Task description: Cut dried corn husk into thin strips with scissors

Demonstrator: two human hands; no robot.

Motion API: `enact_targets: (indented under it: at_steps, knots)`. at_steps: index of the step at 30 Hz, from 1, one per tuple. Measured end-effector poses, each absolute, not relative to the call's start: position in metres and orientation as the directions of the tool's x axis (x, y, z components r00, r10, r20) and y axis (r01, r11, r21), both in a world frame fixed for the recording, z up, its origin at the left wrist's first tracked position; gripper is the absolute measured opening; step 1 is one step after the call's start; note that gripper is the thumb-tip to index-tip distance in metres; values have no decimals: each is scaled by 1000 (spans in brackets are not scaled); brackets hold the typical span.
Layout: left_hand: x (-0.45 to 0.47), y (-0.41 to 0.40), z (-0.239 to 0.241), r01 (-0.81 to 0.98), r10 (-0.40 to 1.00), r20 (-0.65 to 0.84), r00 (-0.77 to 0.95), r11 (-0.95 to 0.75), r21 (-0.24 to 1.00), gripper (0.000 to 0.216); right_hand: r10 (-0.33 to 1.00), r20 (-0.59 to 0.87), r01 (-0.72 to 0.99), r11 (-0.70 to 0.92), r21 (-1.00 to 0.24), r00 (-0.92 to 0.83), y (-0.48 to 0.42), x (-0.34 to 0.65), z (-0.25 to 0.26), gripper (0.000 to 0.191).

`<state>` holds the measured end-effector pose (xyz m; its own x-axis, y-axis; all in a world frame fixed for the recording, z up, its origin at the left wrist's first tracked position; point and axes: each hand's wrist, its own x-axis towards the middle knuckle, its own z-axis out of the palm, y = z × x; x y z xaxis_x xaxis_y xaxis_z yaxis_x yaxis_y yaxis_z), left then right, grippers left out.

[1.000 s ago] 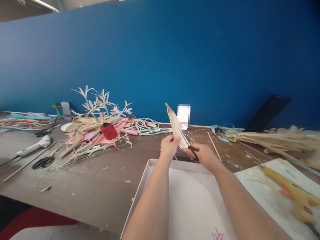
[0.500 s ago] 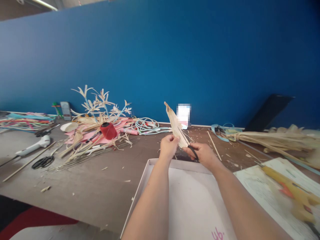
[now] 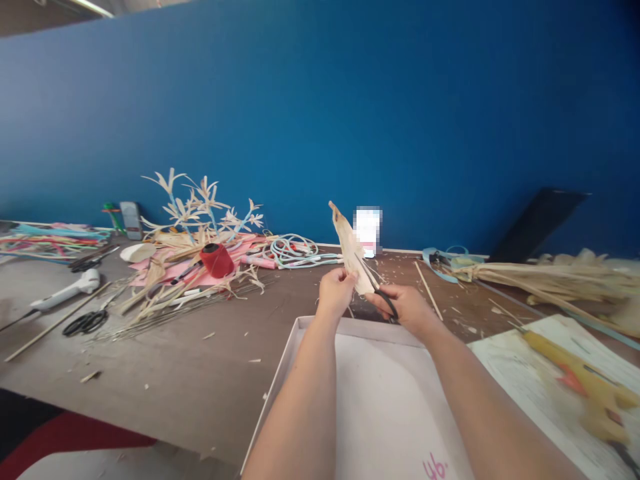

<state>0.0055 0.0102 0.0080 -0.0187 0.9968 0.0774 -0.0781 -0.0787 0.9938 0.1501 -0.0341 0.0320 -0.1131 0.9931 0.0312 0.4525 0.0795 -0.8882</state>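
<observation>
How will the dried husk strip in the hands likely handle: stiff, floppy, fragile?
Probably fairly stiff: the husk strip stands upright above the left hand without drooping. Likely light, since fingertips alone hold it. Possibly brittle: small flakes litter the table.

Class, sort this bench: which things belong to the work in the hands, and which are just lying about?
In hand: left hand holding the dried husk; right hand working the black scissors.
Lying about: red thread spool, spare scissors, yellow glue gun, husk bundle.
</observation>
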Motion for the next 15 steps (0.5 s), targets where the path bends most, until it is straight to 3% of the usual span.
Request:
enact_targets:
  at_steps: [15]
  knots:
    - [3, 9, 11, -168, 999, 35, 11, -33, 985, 20, 990, 11, 391, 65, -918, -139, -36, 149, 34, 37]
